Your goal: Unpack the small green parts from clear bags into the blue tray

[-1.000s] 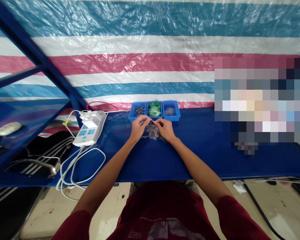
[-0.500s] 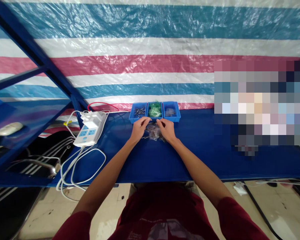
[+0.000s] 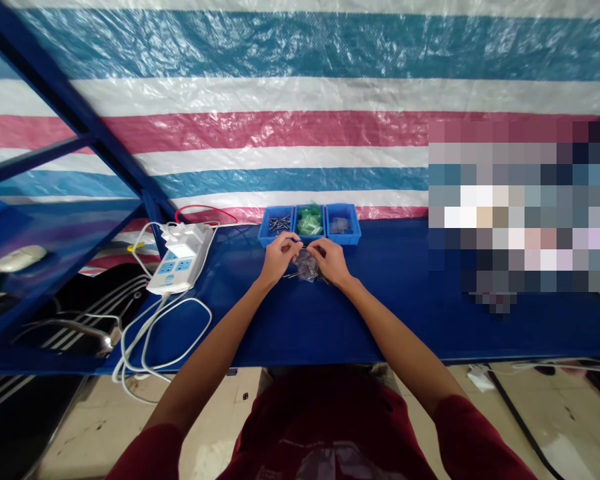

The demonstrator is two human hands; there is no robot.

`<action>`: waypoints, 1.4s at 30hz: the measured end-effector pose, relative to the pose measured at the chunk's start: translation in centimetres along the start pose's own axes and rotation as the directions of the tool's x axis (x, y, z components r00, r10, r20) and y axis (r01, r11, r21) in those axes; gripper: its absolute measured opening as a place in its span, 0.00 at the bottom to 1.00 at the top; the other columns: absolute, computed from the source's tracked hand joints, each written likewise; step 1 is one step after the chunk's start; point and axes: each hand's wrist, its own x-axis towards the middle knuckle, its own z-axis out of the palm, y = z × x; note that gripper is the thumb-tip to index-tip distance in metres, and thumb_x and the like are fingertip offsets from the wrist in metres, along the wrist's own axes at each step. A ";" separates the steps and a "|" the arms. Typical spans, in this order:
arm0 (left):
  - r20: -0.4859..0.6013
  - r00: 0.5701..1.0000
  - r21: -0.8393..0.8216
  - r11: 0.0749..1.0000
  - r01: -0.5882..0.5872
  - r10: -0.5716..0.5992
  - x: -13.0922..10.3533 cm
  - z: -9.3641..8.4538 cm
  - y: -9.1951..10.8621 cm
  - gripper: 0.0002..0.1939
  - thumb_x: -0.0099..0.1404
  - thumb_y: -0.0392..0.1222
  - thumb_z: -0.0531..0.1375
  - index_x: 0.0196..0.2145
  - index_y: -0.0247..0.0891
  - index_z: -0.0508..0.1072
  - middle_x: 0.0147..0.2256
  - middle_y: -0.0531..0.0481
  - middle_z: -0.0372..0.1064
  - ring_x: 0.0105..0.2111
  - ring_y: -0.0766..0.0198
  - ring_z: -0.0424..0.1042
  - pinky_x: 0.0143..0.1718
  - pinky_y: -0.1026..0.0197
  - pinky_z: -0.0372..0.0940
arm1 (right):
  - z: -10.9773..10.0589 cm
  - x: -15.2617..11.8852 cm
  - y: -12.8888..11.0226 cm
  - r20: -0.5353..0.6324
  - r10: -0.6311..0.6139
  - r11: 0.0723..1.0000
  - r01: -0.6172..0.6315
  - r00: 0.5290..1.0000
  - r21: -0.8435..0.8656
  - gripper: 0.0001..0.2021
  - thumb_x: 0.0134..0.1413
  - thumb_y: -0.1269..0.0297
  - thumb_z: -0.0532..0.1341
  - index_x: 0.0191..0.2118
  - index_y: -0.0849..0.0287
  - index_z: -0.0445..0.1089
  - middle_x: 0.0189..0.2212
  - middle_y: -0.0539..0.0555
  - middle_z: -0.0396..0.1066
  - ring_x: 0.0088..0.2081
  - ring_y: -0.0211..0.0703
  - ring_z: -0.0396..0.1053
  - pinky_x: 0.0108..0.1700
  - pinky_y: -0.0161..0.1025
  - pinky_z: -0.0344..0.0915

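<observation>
My left hand [image 3: 281,257] and my right hand [image 3: 333,260] are close together over the blue table, just in front of three joined blue bins. Both have thumb and fingers pinched. A small thin piece seems to lie between their fingertips, too small to name. Just below the fingers is a crumpled clear plastic bag [image 3: 307,267], with thin metal pieces [image 3: 291,275] beside it, partly covered by my hands. In the left bin lie several slim metal pieces [image 3: 279,223]. The middle bin holds green plastic wrapping [image 3: 310,219], and the right one holds small clear packets [image 3: 341,225].
To the left, a white power strip [image 3: 173,270] with plugged-in adapters sits on the table, its white cables [image 3: 180,333] looped toward the front edge. A striped plastic sheet [image 3: 280,127] hangs behind. A blue metal frame [image 3: 90,127] stands left. The right side is pixelated.
My right hand's fingertips have shifted slightly left, toward my left hand. My left fingers have closed into a tighter pinch. The bins stay where they were.
</observation>
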 end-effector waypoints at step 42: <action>0.327 0.936 0.768 0.614 -0.183 -0.129 -3.6 -5.9 0.9 0.28 0.55 0.62 0.63 0.47 0.43 0.72 0.42 0.44 0.71 0.43 0.50 0.71 0.45 0.54 0.64 | -3.3 0.4 0.3 0.363 0.194 0.885 -0.003 0.912 -0.466 0.21 0.47 0.54 0.69 0.47 0.57 0.73 0.39 0.60 0.73 0.39 0.52 0.72 0.39 0.42 0.64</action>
